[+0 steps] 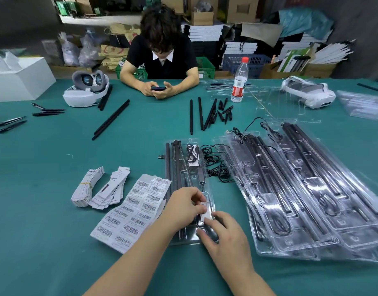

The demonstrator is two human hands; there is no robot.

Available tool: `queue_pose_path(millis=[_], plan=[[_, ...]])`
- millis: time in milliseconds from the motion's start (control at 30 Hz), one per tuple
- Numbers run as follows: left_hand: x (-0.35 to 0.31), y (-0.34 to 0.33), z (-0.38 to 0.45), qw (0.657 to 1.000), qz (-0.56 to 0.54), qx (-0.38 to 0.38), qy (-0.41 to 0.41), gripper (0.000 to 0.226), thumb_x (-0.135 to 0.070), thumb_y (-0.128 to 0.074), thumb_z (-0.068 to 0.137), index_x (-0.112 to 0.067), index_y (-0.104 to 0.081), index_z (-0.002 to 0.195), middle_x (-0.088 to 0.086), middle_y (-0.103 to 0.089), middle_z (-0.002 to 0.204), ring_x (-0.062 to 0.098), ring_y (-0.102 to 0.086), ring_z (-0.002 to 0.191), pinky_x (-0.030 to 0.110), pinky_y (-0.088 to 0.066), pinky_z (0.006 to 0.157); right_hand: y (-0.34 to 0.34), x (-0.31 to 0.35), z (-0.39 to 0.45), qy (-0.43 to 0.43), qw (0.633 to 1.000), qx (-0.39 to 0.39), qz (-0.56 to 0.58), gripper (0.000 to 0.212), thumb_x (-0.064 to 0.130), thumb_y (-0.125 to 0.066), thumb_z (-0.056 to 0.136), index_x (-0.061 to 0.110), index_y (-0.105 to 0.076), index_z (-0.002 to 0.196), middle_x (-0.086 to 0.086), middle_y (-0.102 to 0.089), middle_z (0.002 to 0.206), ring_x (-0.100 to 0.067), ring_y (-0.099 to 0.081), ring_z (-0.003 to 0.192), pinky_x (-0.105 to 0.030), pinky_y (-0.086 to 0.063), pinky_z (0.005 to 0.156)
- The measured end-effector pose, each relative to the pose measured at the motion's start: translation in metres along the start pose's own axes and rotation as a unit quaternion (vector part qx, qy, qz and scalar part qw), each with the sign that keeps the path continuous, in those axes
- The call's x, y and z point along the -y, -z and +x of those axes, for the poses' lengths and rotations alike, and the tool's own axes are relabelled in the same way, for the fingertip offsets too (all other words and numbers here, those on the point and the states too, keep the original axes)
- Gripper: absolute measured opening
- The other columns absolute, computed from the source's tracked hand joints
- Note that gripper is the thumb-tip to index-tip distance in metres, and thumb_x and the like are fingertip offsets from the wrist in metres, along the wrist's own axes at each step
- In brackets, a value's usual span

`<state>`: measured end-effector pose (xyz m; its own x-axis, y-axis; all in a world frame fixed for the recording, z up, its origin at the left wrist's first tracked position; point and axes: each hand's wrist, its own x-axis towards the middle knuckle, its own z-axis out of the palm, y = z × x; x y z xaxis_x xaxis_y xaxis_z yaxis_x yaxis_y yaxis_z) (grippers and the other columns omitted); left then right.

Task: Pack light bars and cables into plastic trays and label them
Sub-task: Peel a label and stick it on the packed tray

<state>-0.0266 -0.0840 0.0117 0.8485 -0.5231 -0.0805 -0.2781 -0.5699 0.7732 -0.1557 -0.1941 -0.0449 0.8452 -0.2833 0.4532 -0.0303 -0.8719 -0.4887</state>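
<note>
Head view: a small white label (205, 207) is being pinched at the fingertips of the left hand (185, 205) and is being laid onto the near end of a filled plastic tray (210, 190) at table centre. The right hand (223, 232) is being rested on the tray's near end just below the label, fingers bent and pressing — nothing seems to be gripped by it, though the fingertips are partly hidden. Inside this tray a light bar (177, 167) and a coiled cable (192, 153) are already being held in their moulded slots, so packing here looks done and labelling is being finished.

Just left, a barcode sheet (132, 210) is lying touching the tray's edge, with many stickers unused. Two bundles of paper tags (98, 186) are sitting further left. To the right, a fanned stack of packed trays (301, 189) is overlapping; whether these are labelled cannot be told. Loose cables (216, 161) are lying between tray and stack, and loose black bars (202, 113) are being left unpacked further back — more work is judged to remain.
</note>
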Motion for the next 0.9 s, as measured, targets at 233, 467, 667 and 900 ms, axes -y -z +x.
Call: queue_pose_path(millis=[233,467,667,900], plan=[[0.000,0.001,0.003,0.995,0.092,0.039,-0.015,0.074,-0.039,-0.084,0.074,-0.035,-0.049,0.139,-0.013,-0.035,0.122,0.010,-0.052,0.107,0.033,-0.048,0.097,-0.001,0.000,0.000,0.002,1.000,-0.008,-0.001,0.029,0.031,-0.091,0.068,0.022,-0.076,0.090,0.003,-0.066,0.103,-0.017,-0.067,0.089,-0.027,-0.056,0.068],[-0.004,0.005,0.022,0.993,0.110,0.007,0.029,0.054,-0.046,-0.090,0.062,-0.031,-0.065,0.107,-0.004,-0.052,0.105,0.014,-0.058,0.087,0.033,-0.052,0.080,-0.001,-0.001,0.000,0.007,1.000,-0.007,-0.009,0.027,0.032,-0.090,0.069,0.022,-0.077,0.091,0.004,-0.064,0.097,-0.016,-0.064,0.081,-0.027,-0.055,0.064],[-0.005,0.004,0.029,0.994,0.101,-0.018,0.043,0.034,-0.047,-0.086,0.071,-0.029,-0.068,0.094,-0.008,-0.062,0.087,0.010,-0.062,0.074,0.030,-0.053,0.069,0.000,0.000,0.001,0.012,1.000,-0.009,-0.014,0.027,0.030,-0.091,0.068,0.021,-0.077,0.090,0.003,-0.064,0.094,-0.016,-0.064,0.078,-0.026,-0.054,0.061],[0.000,0.004,0.025,0.995,0.094,-0.019,0.020,0.030,-0.044,-0.082,0.078,-0.030,-0.066,0.100,-0.002,-0.056,0.101,0.015,-0.059,0.086,0.032,-0.050,0.076,0.002,0.002,0.002,0.002,1.000,-0.005,0.000,0.027,0.032,-0.090,0.069,0.023,-0.076,0.090,0.007,-0.062,0.094,-0.013,-0.063,0.079,-0.026,-0.053,0.062]])
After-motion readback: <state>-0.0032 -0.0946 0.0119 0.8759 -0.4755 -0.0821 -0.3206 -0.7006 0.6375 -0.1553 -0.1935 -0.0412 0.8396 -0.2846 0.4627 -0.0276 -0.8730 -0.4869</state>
